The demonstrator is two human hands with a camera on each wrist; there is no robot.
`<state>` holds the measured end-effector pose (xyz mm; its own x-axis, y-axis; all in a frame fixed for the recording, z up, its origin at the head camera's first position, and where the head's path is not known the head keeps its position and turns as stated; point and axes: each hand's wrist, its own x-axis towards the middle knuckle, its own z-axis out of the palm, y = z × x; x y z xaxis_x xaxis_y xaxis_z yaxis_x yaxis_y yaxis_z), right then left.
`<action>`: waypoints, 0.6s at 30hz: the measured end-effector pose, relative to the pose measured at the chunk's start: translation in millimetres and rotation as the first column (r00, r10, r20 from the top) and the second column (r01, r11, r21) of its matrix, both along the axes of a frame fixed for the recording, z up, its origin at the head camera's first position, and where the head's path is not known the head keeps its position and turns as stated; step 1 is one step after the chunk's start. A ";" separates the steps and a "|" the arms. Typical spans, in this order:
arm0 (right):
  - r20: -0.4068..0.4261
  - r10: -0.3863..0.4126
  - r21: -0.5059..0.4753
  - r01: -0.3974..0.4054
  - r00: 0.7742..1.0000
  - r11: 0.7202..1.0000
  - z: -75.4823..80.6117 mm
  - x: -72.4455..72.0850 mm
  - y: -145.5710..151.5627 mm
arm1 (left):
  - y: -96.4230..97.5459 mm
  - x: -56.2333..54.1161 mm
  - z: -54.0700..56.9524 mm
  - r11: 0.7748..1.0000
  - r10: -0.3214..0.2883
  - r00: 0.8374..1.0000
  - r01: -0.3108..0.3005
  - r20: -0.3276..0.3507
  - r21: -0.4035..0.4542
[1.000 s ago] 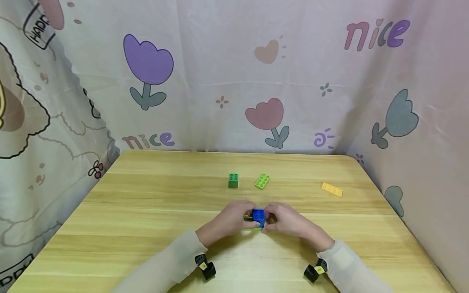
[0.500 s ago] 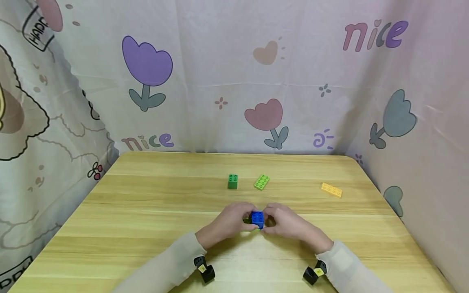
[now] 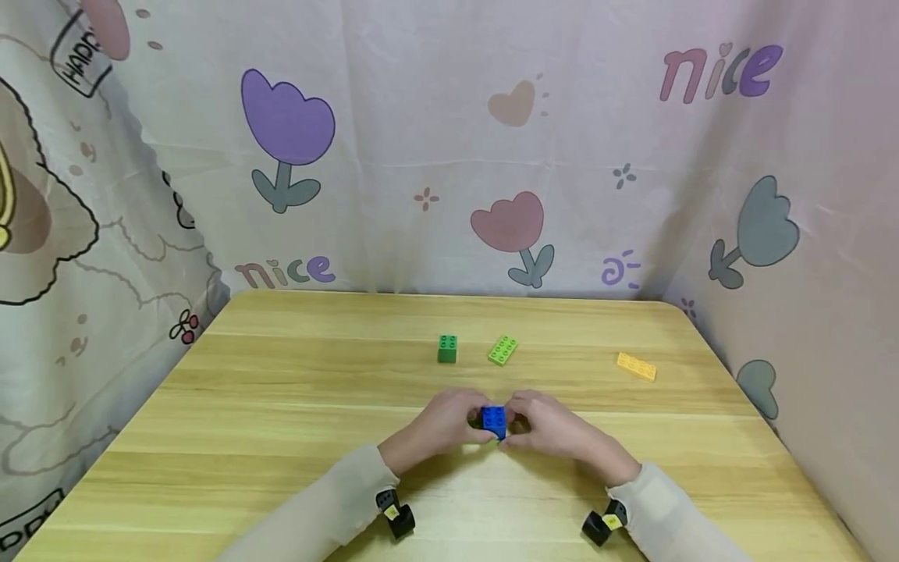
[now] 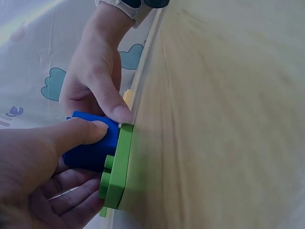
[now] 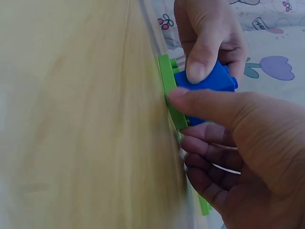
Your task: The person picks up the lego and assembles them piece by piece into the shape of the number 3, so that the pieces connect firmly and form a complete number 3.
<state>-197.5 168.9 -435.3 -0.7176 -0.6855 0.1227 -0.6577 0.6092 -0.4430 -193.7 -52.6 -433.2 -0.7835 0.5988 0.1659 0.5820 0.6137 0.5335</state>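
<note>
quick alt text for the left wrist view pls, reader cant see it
Bare-handed, a person's left grip holds a blue block on top of a flat green block, while the right grip holds the green block's far end. The view lies sideways, with a wooden table filling the right side and a patterned curtain behind.

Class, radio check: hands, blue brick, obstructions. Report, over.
Left hand gripping blue brick, right hand holding green plate beneath. Full seating unclear. No obstruction seen; dark-green brick, loose lime plate, yellow plate lie farther back.
</note>
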 end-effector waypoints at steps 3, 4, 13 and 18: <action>0.025 -0.007 -0.009 0.007 1.000 1.000 1.1 0.8 1.9 | -0.3 0.3 -1.3 1.000 0.003 1.000 -0.003 0.015 0.008; 0.038 -0.011 -0.019 0.011 0.999 1.000 2.1 1.3 2.6 | -0.3 0.4 -1.8 1.000 0.003 1.000 -0.003 0.020 0.012; 0.096 -0.049 -0.102 0.059 0.994 0.993 14.7 6.3 6.6 | -0.5 -0.7 -3.7 0.999 0.016 0.998 -0.019 0.063 0.043; 0.078 -0.040 -0.114 0.049 0.996 0.992 17.0 5.6 7.3 | -1.6 -2.2 -3.4 0.999 0.010 0.999 -0.012 0.051 0.039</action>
<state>-191.9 176.1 -418.3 -0.7575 -0.6370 0.1433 -0.5929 0.5792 -0.5595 -195.9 -54.2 -436.6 -0.7981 0.5838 0.1489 0.5467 0.5978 0.5863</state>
